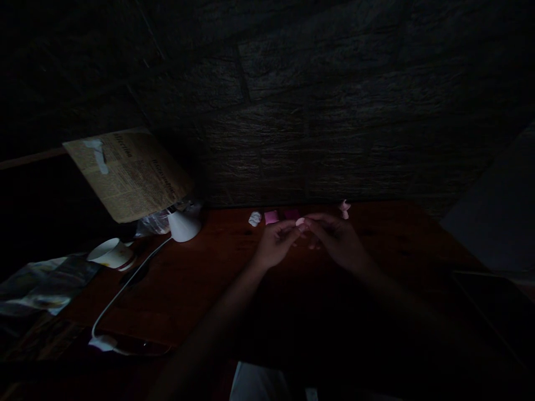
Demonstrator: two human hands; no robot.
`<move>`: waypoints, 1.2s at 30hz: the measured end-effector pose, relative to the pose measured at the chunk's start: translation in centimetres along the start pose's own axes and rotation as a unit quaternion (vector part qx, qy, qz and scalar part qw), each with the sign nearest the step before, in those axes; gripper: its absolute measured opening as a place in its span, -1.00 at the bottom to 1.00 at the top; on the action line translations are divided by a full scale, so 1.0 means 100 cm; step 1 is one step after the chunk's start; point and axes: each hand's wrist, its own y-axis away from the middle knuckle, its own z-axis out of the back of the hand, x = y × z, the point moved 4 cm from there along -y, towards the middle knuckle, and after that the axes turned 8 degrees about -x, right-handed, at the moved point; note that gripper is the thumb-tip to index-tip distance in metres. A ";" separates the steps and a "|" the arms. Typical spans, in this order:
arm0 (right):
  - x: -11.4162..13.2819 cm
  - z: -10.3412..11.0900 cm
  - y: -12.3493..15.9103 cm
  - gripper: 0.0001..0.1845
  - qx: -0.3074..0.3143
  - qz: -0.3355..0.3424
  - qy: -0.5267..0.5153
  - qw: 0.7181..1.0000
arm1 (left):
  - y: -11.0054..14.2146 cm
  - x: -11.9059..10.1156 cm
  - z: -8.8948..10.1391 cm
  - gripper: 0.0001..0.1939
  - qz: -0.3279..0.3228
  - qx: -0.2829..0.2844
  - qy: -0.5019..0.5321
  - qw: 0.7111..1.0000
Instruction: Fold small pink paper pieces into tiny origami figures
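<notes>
As the left hand (273,244) and right hand (336,240) meet over the reddish-brown wooden table (200,289), their thumbs and fingers are pinched nearly closed on a small, rounded, pale pink piece (300,221) between them; I'd judge it half-worked. Just beyond lie a bright pink, squarish piece (271,217), a dark magenta flat piece (291,214) and a crumpled white lump (254,219), seemingly waiting (the room's too dim to be sure). Farther right, near the dark block wall (276,133), a pale pink, bow-shaped piece (344,209) looks already formed.
</notes>
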 end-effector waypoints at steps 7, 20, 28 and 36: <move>0.002 0.001 -0.001 -0.72 0.028 0.026 0.005 0.999 | 0.001 -0.004 0.000 -0.66 0.017 0.007 -0.018 1.000; -0.004 0.004 -0.003 -0.64 0.013 0.011 0.007 1.000 | 0.000 -0.004 0.000 -0.61 0.055 0.010 0.040 0.998; -0.001 0.001 -0.002 -0.69 0.018 0.015 0.015 1.000 | 0.000 -0.006 0.001 -0.66 0.020 -0.012 0.019 1.000; 0.001 0.004 -0.002 -0.73 -0.029 0.031 0.045 0.998 | 0.000 -0.001 0.001 -0.62 0.017 -0.035 0.013 0.999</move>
